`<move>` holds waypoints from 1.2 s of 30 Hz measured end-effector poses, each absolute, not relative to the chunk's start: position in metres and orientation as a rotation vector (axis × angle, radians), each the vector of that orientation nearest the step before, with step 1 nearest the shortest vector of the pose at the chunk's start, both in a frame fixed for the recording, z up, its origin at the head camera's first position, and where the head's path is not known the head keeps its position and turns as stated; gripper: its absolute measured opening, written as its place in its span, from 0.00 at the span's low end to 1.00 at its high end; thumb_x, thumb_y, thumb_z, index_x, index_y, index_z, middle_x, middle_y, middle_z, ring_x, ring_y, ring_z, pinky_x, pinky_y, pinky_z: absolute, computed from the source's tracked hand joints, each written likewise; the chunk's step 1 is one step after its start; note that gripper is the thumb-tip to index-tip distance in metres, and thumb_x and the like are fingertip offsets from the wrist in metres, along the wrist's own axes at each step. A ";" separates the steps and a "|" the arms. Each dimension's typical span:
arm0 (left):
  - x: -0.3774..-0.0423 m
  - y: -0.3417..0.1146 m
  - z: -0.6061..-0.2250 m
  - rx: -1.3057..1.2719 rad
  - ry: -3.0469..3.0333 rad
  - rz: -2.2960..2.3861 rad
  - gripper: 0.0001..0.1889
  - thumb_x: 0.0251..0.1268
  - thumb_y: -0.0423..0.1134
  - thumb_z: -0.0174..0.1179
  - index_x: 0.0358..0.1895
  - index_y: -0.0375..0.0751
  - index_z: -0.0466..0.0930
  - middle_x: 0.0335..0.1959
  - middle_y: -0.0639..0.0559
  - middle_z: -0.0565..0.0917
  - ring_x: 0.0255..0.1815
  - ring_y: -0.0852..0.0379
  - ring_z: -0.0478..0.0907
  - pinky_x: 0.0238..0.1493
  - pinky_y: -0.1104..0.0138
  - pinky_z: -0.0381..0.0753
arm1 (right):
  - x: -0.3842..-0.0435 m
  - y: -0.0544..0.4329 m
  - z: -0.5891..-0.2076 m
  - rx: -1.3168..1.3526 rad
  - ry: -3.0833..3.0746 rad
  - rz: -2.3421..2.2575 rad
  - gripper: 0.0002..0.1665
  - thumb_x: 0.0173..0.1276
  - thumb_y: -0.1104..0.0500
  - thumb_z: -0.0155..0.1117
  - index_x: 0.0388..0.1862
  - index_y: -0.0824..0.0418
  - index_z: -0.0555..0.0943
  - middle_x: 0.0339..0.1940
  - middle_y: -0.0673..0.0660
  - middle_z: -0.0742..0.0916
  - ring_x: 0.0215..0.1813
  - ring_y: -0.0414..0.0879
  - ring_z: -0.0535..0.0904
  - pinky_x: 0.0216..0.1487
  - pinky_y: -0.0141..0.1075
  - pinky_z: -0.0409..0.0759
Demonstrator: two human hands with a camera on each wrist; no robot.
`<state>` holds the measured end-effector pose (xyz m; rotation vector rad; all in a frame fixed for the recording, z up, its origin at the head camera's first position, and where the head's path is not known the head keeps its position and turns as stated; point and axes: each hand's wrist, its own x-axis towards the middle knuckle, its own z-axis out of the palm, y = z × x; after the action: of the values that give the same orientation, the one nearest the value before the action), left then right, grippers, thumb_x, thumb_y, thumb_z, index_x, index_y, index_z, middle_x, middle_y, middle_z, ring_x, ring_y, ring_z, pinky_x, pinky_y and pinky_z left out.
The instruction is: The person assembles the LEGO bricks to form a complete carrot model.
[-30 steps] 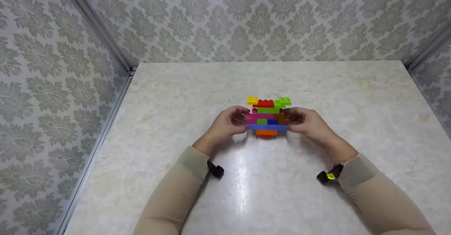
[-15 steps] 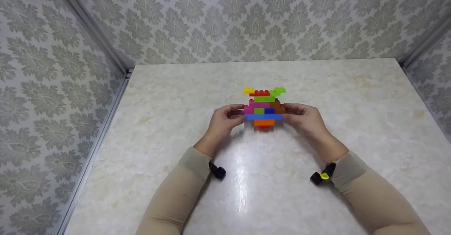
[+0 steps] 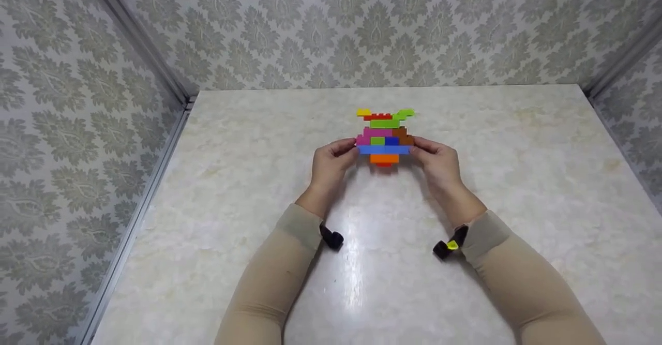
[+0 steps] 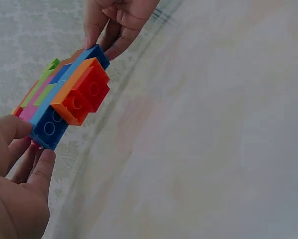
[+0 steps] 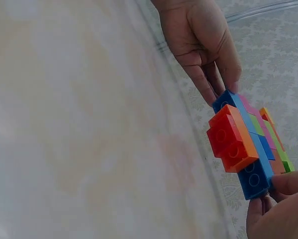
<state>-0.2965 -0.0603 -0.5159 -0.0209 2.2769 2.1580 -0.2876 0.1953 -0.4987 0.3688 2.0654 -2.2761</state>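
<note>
A flat figure of stacked building bricks (image 3: 384,149) is held upright between both hands, with a red and orange foot, a long blue row, pink and brown sides, and green, red and yellow bricks on top. My left hand (image 3: 332,165) pinches its left end at the blue and pink bricks. At the other end my right hand (image 3: 438,165) pinches the blue and brown bricks between thumb and fingers. From below, the left wrist view shows the hollow underside of the red brick (image 4: 93,89). In the right wrist view the blue brick (image 5: 254,180) sits against the right fingertips.
The pale marbled table (image 3: 248,143) spreads around the hands. A patterned wall (image 3: 351,29) stands behind its far edge, and metal-framed panels (image 3: 46,179) flank it. Each wrist carries a small black camera strap (image 3: 331,237).
Both hands have carried the brick figure forward, toward the far edge of the table, and the forearms have drawn closer together. The grip stays at both ends.
</note>
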 end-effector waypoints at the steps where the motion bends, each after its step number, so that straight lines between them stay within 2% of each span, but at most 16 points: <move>1: -0.297 -0.060 -0.516 -0.033 2.285 2.146 0.17 0.79 0.37 0.73 0.65 0.42 0.93 0.63 0.46 0.94 0.66 0.51 0.87 0.69 0.62 0.88 | -0.288 0.195 -0.499 0.381 2.074 -2.263 0.27 0.85 0.66 0.67 0.79 0.67 0.80 0.84 0.64 0.80 0.83 0.53 0.78 0.83 0.41 0.78; 7: -0.300 -0.059 -0.517 -0.102 2.317 2.074 0.15 0.80 0.39 0.73 0.64 0.45 0.93 0.63 0.49 0.94 0.70 0.51 0.86 0.74 0.58 0.86 | -0.290 0.194 -0.504 0.404 2.109 -2.217 0.26 0.85 0.63 0.68 0.78 0.65 0.82 0.85 0.62 0.80 0.85 0.52 0.77 0.83 0.42 0.77; 12: -0.301 -0.059 -0.518 -0.112 2.345 2.010 0.15 0.80 0.39 0.72 0.64 0.45 0.94 0.63 0.50 0.94 0.71 0.52 0.85 0.77 0.57 0.84 | -0.293 0.196 -0.509 0.386 2.130 -2.177 0.27 0.85 0.65 0.68 0.79 0.65 0.81 0.84 0.63 0.81 0.82 0.52 0.80 0.79 0.39 0.82; 19: -0.304 -0.056 -0.518 -0.071 2.397 1.963 0.16 0.79 0.35 0.71 0.64 0.39 0.92 0.61 0.46 0.94 0.64 0.52 0.87 0.70 0.58 0.86 | -0.296 0.200 -0.511 0.312 2.235 -2.089 0.29 0.82 0.67 0.68 0.79 0.67 0.80 0.81 0.67 0.83 0.78 0.51 0.80 0.70 0.29 0.85; 25: -0.306 -0.056 -0.516 -0.118 2.412 1.914 0.16 0.80 0.37 0.71 0.65 0.43 0.93 0.59 0.49 0.94 0.64 0.53 0.86 0.72 0.58 0.86 | -0.296 0.199 -0.509 0.295 2.313 -2.021 0.28 0.83 0.64 0.69 0.79 0.64 0.81 0.80 0.65 0.84 0.80 0.52 0.79 0.75 0.34 0.84; 29: -0.307 -0.056 -0.515 -0.164 2.402 1.890 0.16 0.80 0.37 0.71 0.66 0.45 0.92 0.60 0.51 0.93 0.65 0.54 0.86 0.73 0.58 0.85 | -0.296 0.199 -0.510 0.298 2.336 -1.991 0.28 0.83 0.63 0.69 0.79 0.63 0.82 0.80 0.64 0.84 0.80 0.52 0.79 0.75 0.35 0.84; 36: -0.307 -0.056 -0.514 -0.169 2.412 1.855 0.17 0.81 0.37 0.71 0.67 0.44 0.91 0.62 0.50 0.92 0.66 0.53 0.85 0.73 0.58 0.85 | -0.295 0.198 -0.512 0.295 2.313 -2.003 0.26 0.84 0.62 0.70 0.77 0.64 0.83 0.79 0.64 0.85 0.81 0.52 0.79 0.78 0.39 0.82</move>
<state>-0.3068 -0.0559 -0.5142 -0.1692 2.4121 1.8552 -0.2948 0.1980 -0.5117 0.2955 2.3129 -2.0029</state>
